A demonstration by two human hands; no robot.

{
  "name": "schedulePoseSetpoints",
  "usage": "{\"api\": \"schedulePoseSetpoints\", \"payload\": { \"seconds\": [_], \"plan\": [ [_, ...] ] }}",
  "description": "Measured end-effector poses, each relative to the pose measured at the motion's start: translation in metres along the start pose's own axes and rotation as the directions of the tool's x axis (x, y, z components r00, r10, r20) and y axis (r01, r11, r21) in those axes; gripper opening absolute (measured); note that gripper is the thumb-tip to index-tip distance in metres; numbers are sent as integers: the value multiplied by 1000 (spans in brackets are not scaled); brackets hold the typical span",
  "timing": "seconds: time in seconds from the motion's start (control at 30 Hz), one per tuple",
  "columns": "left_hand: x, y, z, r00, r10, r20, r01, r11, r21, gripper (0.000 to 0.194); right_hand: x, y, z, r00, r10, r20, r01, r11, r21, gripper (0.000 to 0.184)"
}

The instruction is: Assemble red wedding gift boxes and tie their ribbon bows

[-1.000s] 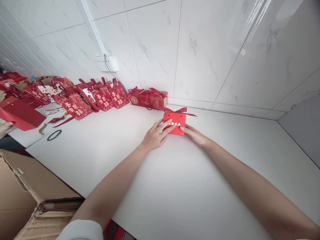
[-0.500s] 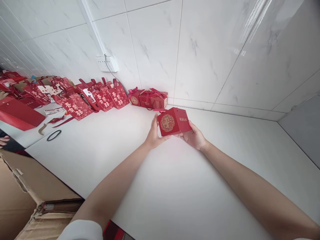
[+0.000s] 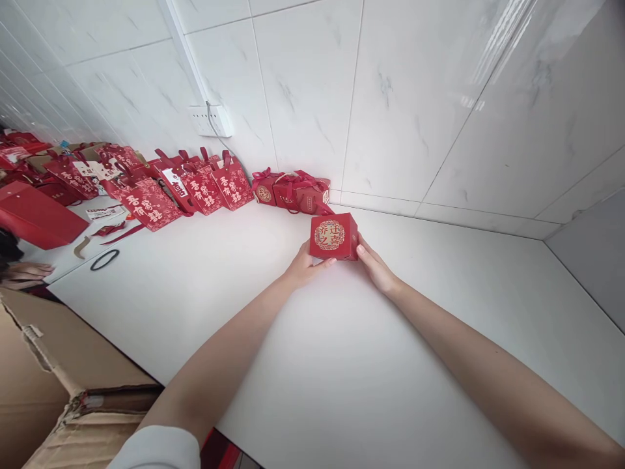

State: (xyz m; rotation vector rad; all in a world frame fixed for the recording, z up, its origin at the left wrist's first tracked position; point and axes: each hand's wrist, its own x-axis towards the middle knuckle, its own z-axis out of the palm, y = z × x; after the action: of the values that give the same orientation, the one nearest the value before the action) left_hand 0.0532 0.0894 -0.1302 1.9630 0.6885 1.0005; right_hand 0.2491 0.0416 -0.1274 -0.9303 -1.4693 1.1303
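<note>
**Both your hands clasp a red gift box at mid-frame**

Your red gift box point(image 3: 334, 236) sits just right of the centre of the frame, its broad face turned toward you. It looks like stiff, smooth card with crisp edges; a round gold medallion with lacy edging and four characters fills that face, and a darker side panel angles away on the right. A scrap of red ribbon point(image 3: 324, 208) shows above its top edge.

The box lies between your palms. Your left hand point(image 3: 303, 266) grasps its lower left corner, the thumb stretched along the bottom edge and the other fingers mostly hidden behind. Your right hand point(image 3: 377, 266) grips the right side, thumb against the side panel near the front edge. You cannot tell from this angle whether the base touches the smooth white table point(image 3: 303, 365).

Just behind the box, slightly left, ribboned boxes point(image 3: 293, 193) stand in a row against glossy, grey-veined tiles point(image 3: 303, 78). Flat-faced, flower-patterned red bags point(image 3: 200, 189) with ribbon loops spread toward the upper left. A thin black ring point(image 3: 105, 260) lies at left, above a ragged-edged brown carton point(image 3: 92, 345) in the lower left.
</note>
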Motion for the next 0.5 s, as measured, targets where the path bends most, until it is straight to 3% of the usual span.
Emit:
{"api": "schedulePoseSetpoints", "payload": {
  "seconds": [0.1,0.17,0.3,0.37,0.5],
  "plan": [
    [1,-2,-2,998,46,42,-47,998,31,61,0,1,0,998,-63,-14,64,997,53,59],
    [1,-3,-3,993,65,94,-60,997,-56,69,0,1,0,998,-60,-8,61,995,85,56],
    [0,1,-7,974,-2,226,72,950,-304,73,-2,1,-2,994,-46,96,30,985,168,60],
    [-1,1,-9,971,-59,233,133,940,-315,74,-2,3,-5,992,-14,123,-11,980,201,60],
    [-1,-2,-10,977,-146,156,179,958,-224,85,1,12,-11,995,87,58,-98,966,238,60]
  ]
}}
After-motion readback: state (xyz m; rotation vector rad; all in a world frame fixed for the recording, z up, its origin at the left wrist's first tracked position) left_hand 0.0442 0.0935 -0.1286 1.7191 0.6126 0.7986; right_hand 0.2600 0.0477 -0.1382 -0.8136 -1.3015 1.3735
